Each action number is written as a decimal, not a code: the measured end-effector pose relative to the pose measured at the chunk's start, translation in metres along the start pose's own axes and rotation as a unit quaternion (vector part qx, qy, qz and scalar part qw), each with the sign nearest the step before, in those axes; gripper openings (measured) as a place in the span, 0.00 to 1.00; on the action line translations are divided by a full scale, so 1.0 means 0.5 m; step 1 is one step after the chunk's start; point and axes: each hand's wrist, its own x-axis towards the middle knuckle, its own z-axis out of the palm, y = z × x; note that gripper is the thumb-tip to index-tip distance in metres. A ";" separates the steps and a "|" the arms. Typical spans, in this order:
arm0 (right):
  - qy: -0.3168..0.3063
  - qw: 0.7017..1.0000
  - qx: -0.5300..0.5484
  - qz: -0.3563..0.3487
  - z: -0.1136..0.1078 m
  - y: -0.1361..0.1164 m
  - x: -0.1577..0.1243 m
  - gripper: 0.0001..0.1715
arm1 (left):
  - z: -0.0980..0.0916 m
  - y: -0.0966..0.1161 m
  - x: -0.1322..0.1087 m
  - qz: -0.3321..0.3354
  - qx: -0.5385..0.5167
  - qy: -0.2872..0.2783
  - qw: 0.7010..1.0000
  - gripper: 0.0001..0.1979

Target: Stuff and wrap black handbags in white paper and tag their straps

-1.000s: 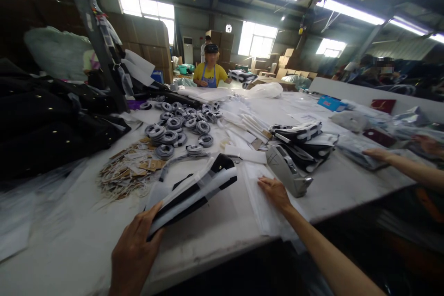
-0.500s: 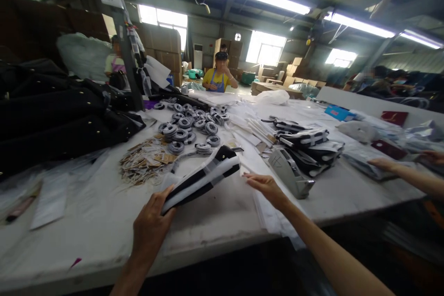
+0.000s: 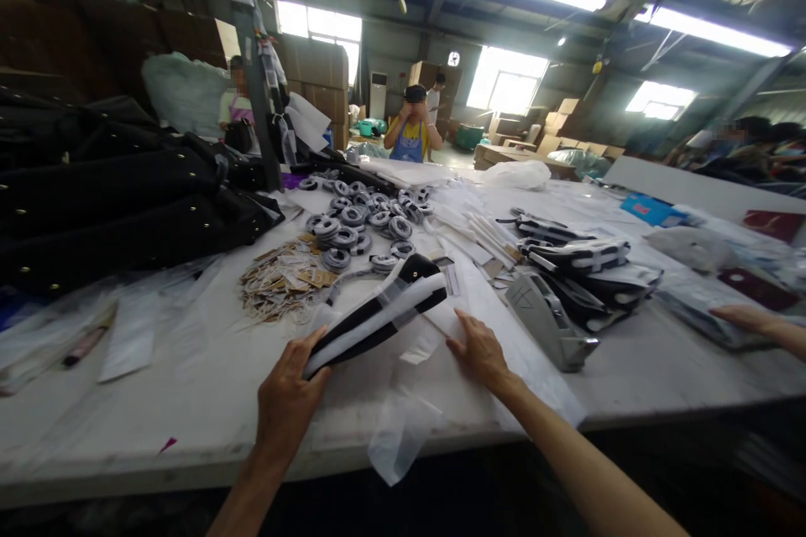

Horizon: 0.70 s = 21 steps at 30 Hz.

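My left hand (image 3: 291,390) grips the near end of a folded black fabric bundle (image 3: 390,298) with white padding strips and a grey band round it. The bundle is tilted, its far end raised over the table. My right hand (image 3: 482,352) is just right of that end, its fingers closed on the edge of a thin translucent plastic bag (image 3: 403,428). The bag passes beneath the bundle and droops over the table's front edge. A grey tape dispenser (image 3: 547,323) stands right of my right hand. White plastic sheets (image 3: 535,386) lie under my right forearm.
Coiled grey cables (image 3: 346,237) and a pile of tags with strings (image 3: 283,281) lie beyond my left hand. More black-and-white bundles (image 3: 583,256) are stacked behind the dispenser. Black fabric goods (image 3: 126,201) fill the left. A co-worker's hand (image 3: 746,319) is at right.
My right hand has pulled the plastic bag leftward under the bundle and over the table edge. My left hand keeps its hold. The view has turned slightly left.
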 end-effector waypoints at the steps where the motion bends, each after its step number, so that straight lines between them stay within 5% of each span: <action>1: -0.025 1.000 -0.017 -0.003 0.001 0.021 0.011 0.30 | 0.000 -0.001 -0.001 -0.004 -0.003 0.001 1.000 0.20; 3: -0.047 0.998 -0.037 -0.022 -0.009 0.056 0.036 0.29 | -0.001 -0.003 -0.002 -0.011 -0.010 0.003 1.000 0.20; 8: 0.089 0.988 -0.111 0.053 -0.072 0.114 0.101 0.32 | -0.005 -0.008 -0.005 -0.040 -0.034 0.006 0.999 0.20; 10: 0.071 0.990 -0.088 0.081 -0.065 0.108 0.098 0.31 | -0.006 -0.011 -0.006 -0.052 -0.039 0.005 0.998 0.21; 15: -0.106 0.993 -0.001 0.043 0.061 -0.035 -0.003 0.33 | -0.005 -0.014 -0.012 -0.072 -0.057 0.011 0.996 0.20; 18: -0.105 0.990 0.030 -0.084 0.127 -0.159 -0.043 0.38 | -0.004 -0.015 -0.021 -0.075 -0.072 0.021 0.994 0.19; 21: -0.100 0.955 0.118 -0.252 0.164 -0.246 -0.013 0.35 | -0.001 -0.019 -0.037 -0.062 -0.073 0.029 0.995 0.19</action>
